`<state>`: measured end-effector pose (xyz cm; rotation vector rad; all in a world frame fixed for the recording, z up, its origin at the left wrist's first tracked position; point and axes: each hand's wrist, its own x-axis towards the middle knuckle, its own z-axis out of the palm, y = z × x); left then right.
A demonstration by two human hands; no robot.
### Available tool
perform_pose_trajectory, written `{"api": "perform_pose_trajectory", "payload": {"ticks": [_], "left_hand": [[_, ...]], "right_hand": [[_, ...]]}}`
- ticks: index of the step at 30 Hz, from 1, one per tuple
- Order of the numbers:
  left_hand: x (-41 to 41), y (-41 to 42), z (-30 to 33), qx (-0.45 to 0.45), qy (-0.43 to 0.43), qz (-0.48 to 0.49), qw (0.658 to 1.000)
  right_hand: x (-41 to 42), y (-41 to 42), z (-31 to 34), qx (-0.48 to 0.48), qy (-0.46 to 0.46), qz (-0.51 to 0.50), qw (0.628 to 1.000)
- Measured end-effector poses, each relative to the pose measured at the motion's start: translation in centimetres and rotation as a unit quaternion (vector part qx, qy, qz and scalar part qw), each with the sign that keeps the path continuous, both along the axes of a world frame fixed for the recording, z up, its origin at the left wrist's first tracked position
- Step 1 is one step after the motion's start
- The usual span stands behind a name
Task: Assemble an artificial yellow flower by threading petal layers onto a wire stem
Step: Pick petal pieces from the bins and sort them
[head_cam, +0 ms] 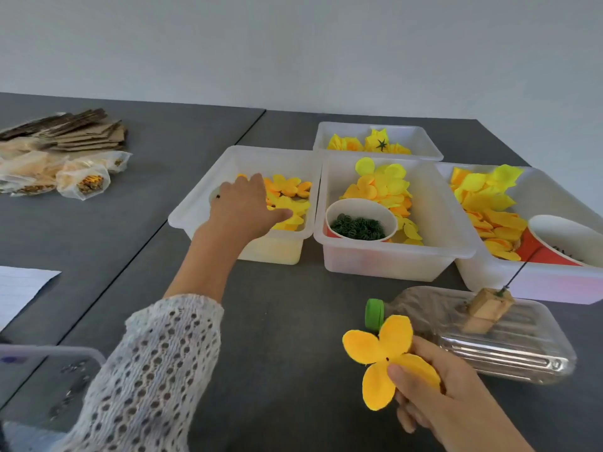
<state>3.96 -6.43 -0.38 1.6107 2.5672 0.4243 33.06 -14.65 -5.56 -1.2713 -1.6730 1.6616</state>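
Note:
My right hand (447,396) pinches a four-lobed orange-yellow petal layer (380,357) with a small centre hole, low in the view. My left hand (243,203) reaches into the leftmost white bin (195,210), its fingers lying on the small yellow-orange petal pieces (290,197) there; whether it holds one I cannot tell. A thin dark wire stem (518,269) stands upright in a cork block (486,309) on a clear plastic bottle (483,334) lying on its side.
Three more white bins hold yellow petals: middle (391,256), right (554,282), back (421,135). A paper cup of dark green rings (360,223) sits in the middle bin, a red cup (561,239) in the right one. Cardboard and plastic bags (65,164) lie far left.

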Motion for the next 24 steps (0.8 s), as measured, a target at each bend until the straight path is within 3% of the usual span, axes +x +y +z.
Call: {"api": "perform_pose_trajectory", "payload": {"ticks": [1,3,5,7,9,12,20,24], "left_hand": [[0.1,0.0,0.1,-0.019,0.024,0.001,1.000],[1.1,-1.3,0.5,0.029,0.032,-0.023,0.999],[3.3,-4.1,1.1,0.137,-0.033,-0.109,0.984],[6.2,-7.4,1.4,0.224,-0.130,-0.214,0.942],[8.7,-10.0,1.2,0.201,-0.174,-0.298,0.917],[10.9,-11.7,-0.7,0.135,-0.123,-0.371,0.911],[12.3,-11.7,-3.6,0.176,-0.106,-0.257,0.944],[13.5,-11.9,-4.7,0.211,-0.187,-0.181,0.942]], "right_hand": [[0.1,0.1,-0.1,0.006,0.004,-0.003,1.000],[0.1,0.3,0.0,0.020,0.010,-0.008,1.000],[0.0,0.4,0.0,0.033,0.024,-0.022,0.999],[-0.4,0.5,0.3,0.060,0.028,-0.038,0.997],[-0.9,0.7,0.7,0.100,0.024,-0.045,0.994],[-1.7,0.9,1.5,0.125,0.025,-0.032,0.991],[-1.8,0.9,1.3,0.080,0.064,-0.031,0.994],[-1.1,0.9,0.7,0.070,0.109,-0.073,0.989]]}}
